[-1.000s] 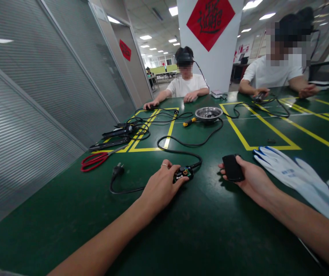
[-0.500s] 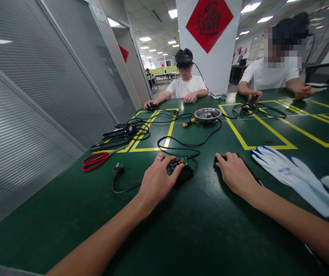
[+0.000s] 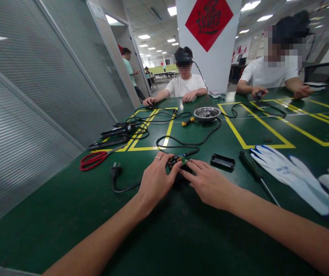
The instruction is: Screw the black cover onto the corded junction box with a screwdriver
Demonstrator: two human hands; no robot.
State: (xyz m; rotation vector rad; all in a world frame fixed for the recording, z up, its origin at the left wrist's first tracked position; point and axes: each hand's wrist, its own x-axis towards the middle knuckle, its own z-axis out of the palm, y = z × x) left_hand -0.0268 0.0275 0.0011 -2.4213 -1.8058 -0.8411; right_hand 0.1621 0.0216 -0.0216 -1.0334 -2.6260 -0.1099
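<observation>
An opened power adapter (image 3: 185,167) lies on the table before me, its circuit board and coils bare. My left hand (image 3: 156,174) grips its left side between thumb and fingers; a ring shows on one finger. From the right, my right hand (image 3: 209,182) presses its fingertips on the adapter's edge, with the fingers close together. Black cable runs out of the adapter's far end, and a two-pin plug (image 3: 115,170) lies left of my left hand. The loose black adapter cover (image 3: 222,162), hollow side up, is just beyond my right hand.
A dark-handled screwdriver (image 3: 250,165) and white gloves (image 3: 282,170) lie to the right. Red-handled scissors (image 3: 93,160) and black adapters with cables (image 3: 115,134) are at left. Farther off stand a metal bowl (image 3: 207,113) and a yellow-black tool (image 3: 188,122). Two people sit opposite.
My right hand has left the black cover on the table and moved left onto the adapter. The left hand keeps its grip. A walking person now shows in the left doorway.
</observation>
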